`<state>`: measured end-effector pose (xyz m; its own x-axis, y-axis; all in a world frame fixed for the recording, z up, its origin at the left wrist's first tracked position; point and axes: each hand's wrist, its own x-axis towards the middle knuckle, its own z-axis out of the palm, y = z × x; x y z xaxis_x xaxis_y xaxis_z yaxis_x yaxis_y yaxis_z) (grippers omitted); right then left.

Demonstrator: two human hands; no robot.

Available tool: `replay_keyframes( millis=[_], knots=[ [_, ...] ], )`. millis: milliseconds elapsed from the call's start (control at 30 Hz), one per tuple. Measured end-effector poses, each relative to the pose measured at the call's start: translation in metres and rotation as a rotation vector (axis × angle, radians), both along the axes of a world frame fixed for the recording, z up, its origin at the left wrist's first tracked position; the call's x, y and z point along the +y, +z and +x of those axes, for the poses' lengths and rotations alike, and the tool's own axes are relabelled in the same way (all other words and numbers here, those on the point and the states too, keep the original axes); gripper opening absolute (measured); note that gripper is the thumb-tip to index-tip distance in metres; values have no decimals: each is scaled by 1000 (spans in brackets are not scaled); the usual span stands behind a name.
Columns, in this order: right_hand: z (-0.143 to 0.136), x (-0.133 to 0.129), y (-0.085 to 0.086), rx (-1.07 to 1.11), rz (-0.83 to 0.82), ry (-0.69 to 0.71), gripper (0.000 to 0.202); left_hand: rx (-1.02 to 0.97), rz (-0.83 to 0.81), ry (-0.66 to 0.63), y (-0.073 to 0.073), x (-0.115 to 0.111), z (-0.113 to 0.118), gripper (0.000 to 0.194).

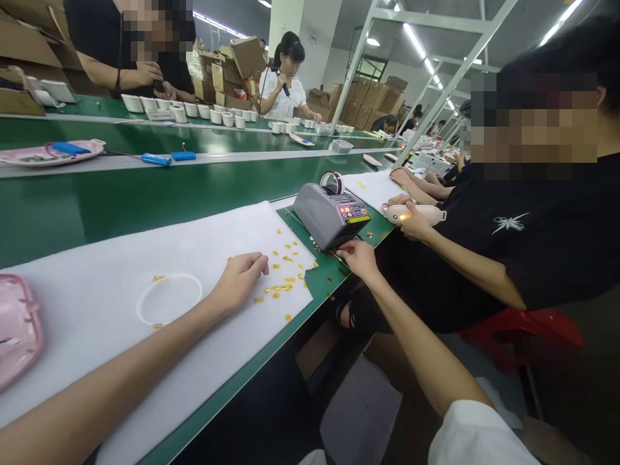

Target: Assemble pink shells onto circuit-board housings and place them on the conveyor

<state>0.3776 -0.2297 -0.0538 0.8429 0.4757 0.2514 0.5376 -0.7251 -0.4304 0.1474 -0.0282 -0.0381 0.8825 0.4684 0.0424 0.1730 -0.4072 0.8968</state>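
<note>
My left hand [239, 281] rests on a white foam sheet [101, 271] with its fingers curled in. Whatever it may hold is hidden. Beside its fingertips lie several small scraps of amber tape [278, 288]. At the front of a grey tape dispenser [320, 213], my right hand [359, 258] has its fingers pinched together by the lower edge; what is between them is too small to tell. A roll of tape [332, 183] sits on top of the dispenser, and its display is lit. A white ring [139, 303] lies on the sheet behind my left wrist.
A pink plastic shell [17, 329] lies at the left edge. Blue batteries [155, 159] and another pink shell [87, 150] are across the green bench [232, 184]. Close on the right, a co-worker [484, 239] holds a pale device [426, 214]. White cups [216, 117] line the far side.
</note>
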Motion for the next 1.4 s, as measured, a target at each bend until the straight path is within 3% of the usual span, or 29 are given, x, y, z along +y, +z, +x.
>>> replay_keyframes(
  millis=[233,400,467,567,633,767,933,1000,1067,1133,1267,1333,1400],
  knots=[
    [3,3,4,0,39,8,10,-22,-89,5,3,-3,-3,33],
    [-25,-6,25,-57,161,-39,13,-59,-470,65,9,-3,1,32],
    [-57,2,32,-97,276,117,12,-36,-595,102,15,-5,3,35],
    [-115,32,32,-242,464,563,15,1,-787,74,23,-13,4,42],
    [-145,57,29,-381,472,737,20,7,-917,46,26,-19,2,45],
    [-167,92,24,-531,313,693,28,-58,-1023,200,25,-22,-2,33],
    [-163,90,31,-536,110,819,28,-136,-1081,330,23,-10,1,29],
    [-159,83,38,-516,231,833,34,-169,-1105,345,29,-1,1,36],
    [-153,80,47,-425,427,743,31,-224,-1111,357,41,14,-1,42],
    [-145,86,53,-245,486,658,25,-310,-1087,384,54,33,-6,44],
    [-139,123,51,67,81,753,19,-445,-1011,431,70,67,-18,45],
    [-141,145,44,72,-84,767,18,-425,-1019,441,71,75,-22,44],
    [-144,161,37,54,-130,756,14,-382,-1045,422,68,78,-23,44]
  ],
)
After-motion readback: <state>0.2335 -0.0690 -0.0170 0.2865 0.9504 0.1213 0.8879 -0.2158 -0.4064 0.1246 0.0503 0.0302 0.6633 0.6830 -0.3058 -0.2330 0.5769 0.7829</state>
